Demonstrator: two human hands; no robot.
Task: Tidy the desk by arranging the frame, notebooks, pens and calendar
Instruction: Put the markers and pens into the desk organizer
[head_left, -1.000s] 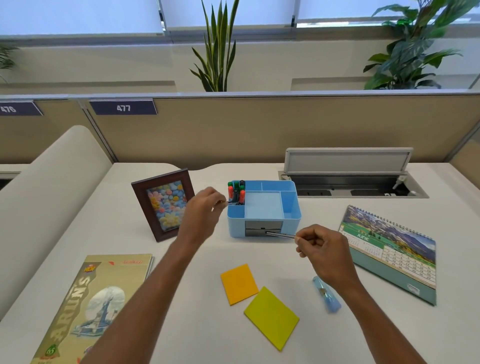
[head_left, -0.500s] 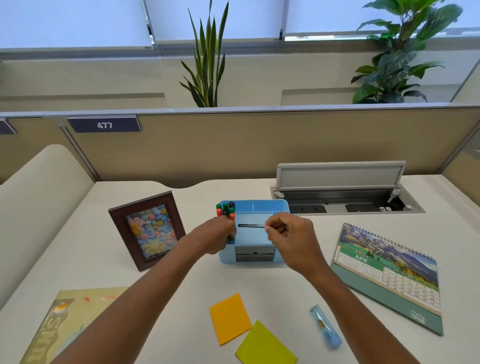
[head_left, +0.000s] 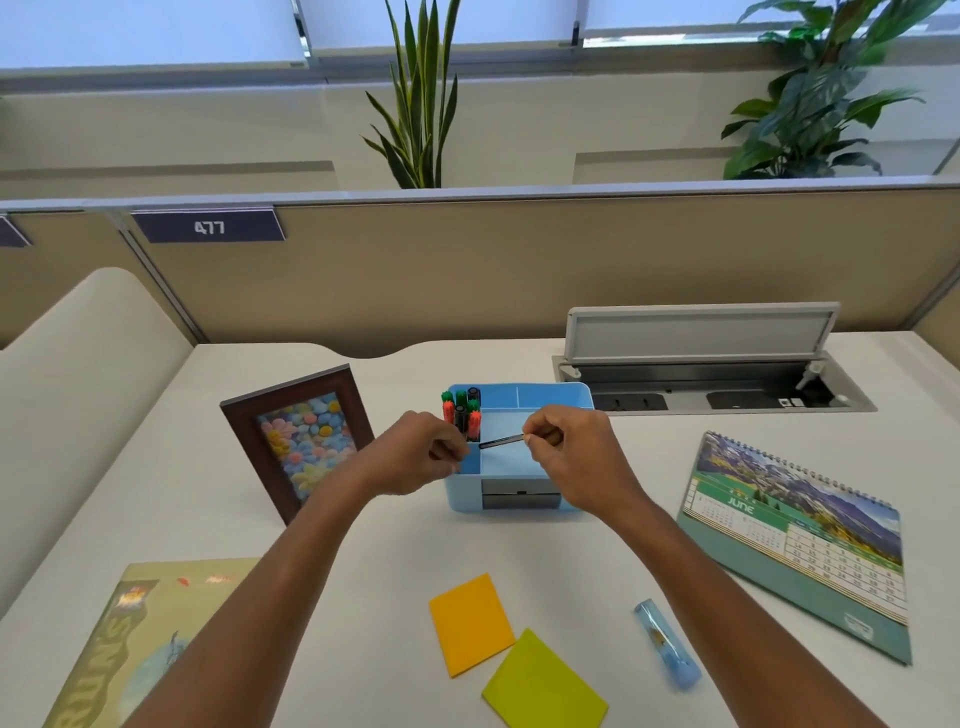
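While right hand (head_left: 576, 457) pinches slim, perhaps metal pen (head_left: 500, 441), plastic organizer (head_left: 540, 402) waits.

A dark nameplate (head_left: 208, 227) on the partition reads "477". The desk calendar (head_left: 795, 540) shows "JUNE" above its date grid. The notebook (head_left: 130, 639) cover's large lettering is cut off and unreadable.
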